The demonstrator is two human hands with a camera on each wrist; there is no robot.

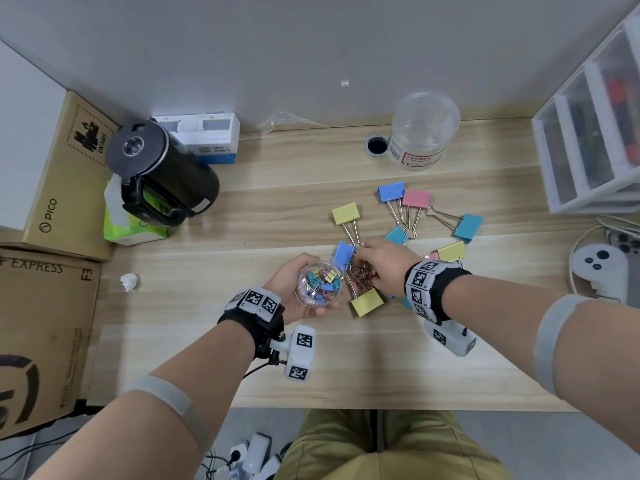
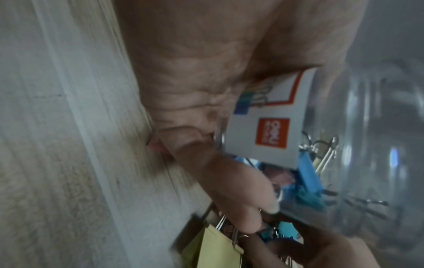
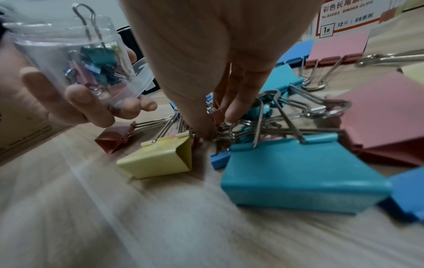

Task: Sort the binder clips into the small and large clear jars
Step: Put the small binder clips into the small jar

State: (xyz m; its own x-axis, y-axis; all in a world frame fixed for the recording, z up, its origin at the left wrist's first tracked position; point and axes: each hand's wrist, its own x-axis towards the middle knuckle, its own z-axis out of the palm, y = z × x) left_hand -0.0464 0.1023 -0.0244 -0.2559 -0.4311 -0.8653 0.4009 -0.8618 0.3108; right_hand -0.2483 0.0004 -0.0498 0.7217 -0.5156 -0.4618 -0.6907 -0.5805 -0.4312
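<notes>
Two hands work over the wooden counter (image 1: pixel 242 358), near its front edge at mid-width. Left hand (image 1: pixel 294 289) holds the small jar (image 1: pixel 319 285) tipped on its side, mouth toward the camera, fingers curled round the clear wall; grip closed round the jar. Inside it: small binder clips (image 1: pixel 323 284), blue, yellow and pink, with one wire handle sticking out of the mouth in the right wrist view.

Right hand (image 1: pixel 382 266) reaches down, just right of the jar, into the tangle of clips. Its fingertips (image 3: pixel 231 116) are bunched together among wire handles, pinching a small pink clip (image 3: pixel 216 113); the exact hold is partly hidden by the wires.

Large clips lie around that hand: a yellow clip (image 1: pixel 367 302) just in front of it, a blue clip (image 1: pixel 343 252) touching the jar's far side, a teal clip (image 3: pixel 302 175) under the wrist.

Farther back, toward the counter's middle: more large clips well apart from each other, yellow (image 1: pixel 345 213), blue (image 1: pixel 391 191), pink (image 1: pixel 416 198), teal (image 1: pixel 468 227).

At the back edge: large jar (image 1: pixel 424 131), upright, open top, labelled, beside a cable hole (image 1: pixel 376 145).
</notes>
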